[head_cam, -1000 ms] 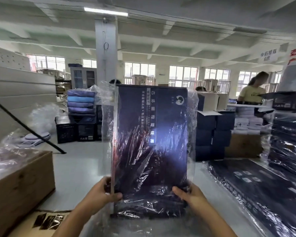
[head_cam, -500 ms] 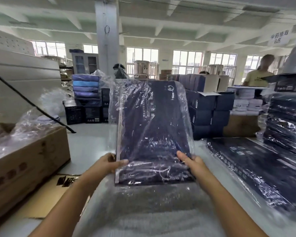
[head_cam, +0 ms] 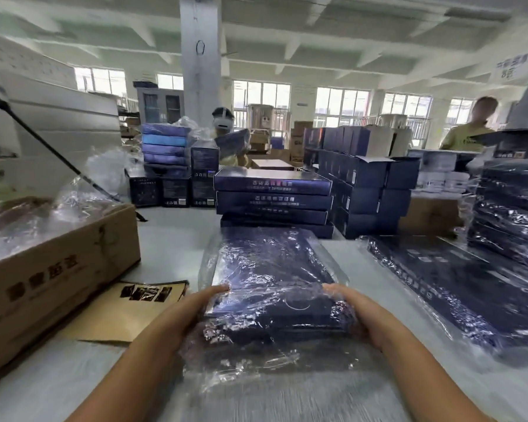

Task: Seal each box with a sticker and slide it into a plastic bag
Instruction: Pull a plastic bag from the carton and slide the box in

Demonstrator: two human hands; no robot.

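Cardboard carton (head_cam: 58,269), cut off at the left edge, sits beside a brown sheet (head_cam: 119,315) bearing dark stickers (head_cam: 145,292) too blurred to read. The left hand (head_cam: 192,312) grips the near left side of the dark blue box (head_cam: 272,278), thumb on top and its other fingers hidden beneath. The box lies low and flat inside a crinkled plastic bag (head_cam: 256,367). The right hand (head_cam: 363,318) grips the opposite side likewise. Bagged boxes (head_cam: 470,287) on the right run out of frame.

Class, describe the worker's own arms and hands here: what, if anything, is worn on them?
Both forearms are bare to the frame edge; no sleeves show. The left hand and right hand wear no visible gloves, watch, ring or wristband.
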